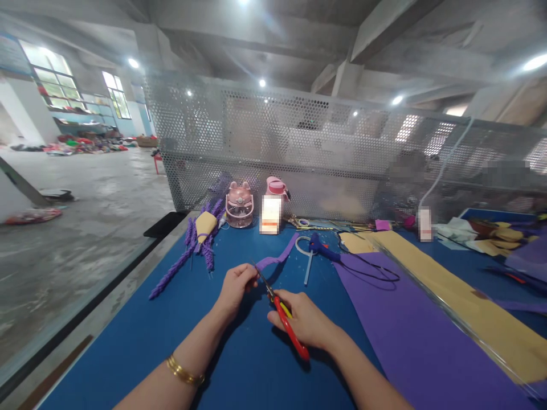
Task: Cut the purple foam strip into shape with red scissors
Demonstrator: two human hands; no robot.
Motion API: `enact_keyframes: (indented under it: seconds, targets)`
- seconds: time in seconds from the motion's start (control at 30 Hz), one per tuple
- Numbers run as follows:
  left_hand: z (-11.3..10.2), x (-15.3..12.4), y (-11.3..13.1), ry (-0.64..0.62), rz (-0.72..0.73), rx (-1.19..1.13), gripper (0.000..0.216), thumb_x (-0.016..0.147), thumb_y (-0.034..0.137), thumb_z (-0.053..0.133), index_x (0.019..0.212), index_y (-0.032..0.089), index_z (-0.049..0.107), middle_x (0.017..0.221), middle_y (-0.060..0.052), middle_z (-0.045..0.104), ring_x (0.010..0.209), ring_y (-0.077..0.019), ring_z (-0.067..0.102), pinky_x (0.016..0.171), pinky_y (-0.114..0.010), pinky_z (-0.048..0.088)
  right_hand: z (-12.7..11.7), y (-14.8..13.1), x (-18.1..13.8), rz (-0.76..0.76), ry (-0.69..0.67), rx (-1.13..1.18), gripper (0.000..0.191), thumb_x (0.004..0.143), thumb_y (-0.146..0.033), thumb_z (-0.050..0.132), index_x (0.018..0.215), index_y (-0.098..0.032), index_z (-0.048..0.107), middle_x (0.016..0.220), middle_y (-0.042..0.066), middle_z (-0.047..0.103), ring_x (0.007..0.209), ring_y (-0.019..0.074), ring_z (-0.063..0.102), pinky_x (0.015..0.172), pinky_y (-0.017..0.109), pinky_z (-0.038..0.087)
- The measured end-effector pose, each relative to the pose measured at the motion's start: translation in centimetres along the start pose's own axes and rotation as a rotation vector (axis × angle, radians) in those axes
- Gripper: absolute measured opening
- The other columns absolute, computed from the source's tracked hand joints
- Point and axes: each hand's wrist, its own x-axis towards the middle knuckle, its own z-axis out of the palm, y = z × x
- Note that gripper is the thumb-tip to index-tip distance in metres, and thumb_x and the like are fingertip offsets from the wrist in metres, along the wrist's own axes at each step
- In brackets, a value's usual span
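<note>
Between the fingers of my left hand the near end of a narrow purple strip is pinched; its far end runs up and to the right over the blue table. My right hand is closed around red-handled scissors, with a bit of yellow showing by the grip. The blades point up and left and meet the strip beside my left fingertips. Whether the blades are parted is too small to tell. A gold bracelet circles my left wrist.
Purple lavender stems with a yellow wrap lie at the left. A blue glue gun rests beside a white ring. Large purple sheet and yellow sheet cover the right. A pink bear-shaped container stands before the perforated metal screen.
</note>
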Motion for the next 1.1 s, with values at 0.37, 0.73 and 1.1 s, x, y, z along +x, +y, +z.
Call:
enact_keyframes:
  seconds: [0.37, 0.73, 1.1]
  targets:
    - [0.0, -0.1, 0.5, 0.01, -0.005, 0.033, 0.023, 0.071, 0.033, 0.056, 0.057, 0.015, 0.057, 0.049, 0.002, 0.051, 0.046, -0.0094, 0.039, 0.048, -0.022, 0.027, 0.0, 0.2, 0.2, 0.134, -0.129, 0.442, 0.026, 0.081, -0.04, 0.053, 0.095, -0.018, 0.05, 0.058, -0.007, 0.047, 0.039, 0.0052, 0.037, 0.037, 0.016, 0.03]
    - [0.0, -0.2, 0.9, 0.019, 0.005, -0.019, 0.019, 0.07, 0.025, 0.055, 0.054, 0.015, 0.056, 0.046, 0.001, 0.052, 0.044, -0.0078, 0.037, 0.047, -0.023, 0.026, 0.6, 1.7, 0.5, 0.049, -0.085, 0.644, 0.057, 0.078, -0.062, 0.053, 0.106, -0.013, 0.054, 0.049, -0.008, 0.044, 0.038, 0.0046, 0.033, 0.041, 0.018, 0.031]
    - [-0.3, 0.2, 0.2, -0.03, 0.015, -0.082, 0.017, 0.071, 0.024, 0.053, 0.056, 0.016, 0.057, 0.049, 0.002, 0.053, 0.047, -0.0089, 0.041, 0.049, -0.022, 0.03, 0.3, 1.9, 0.3, 0.047, -0.117, 0.603, 0.058, 0.079, -0.064, 0.051, 0.109, -0.014, 0.053, 0.051, -0.008, 0.044, 0.037, 0.0044, 0.034, 0.037, 0.016, 0.026]
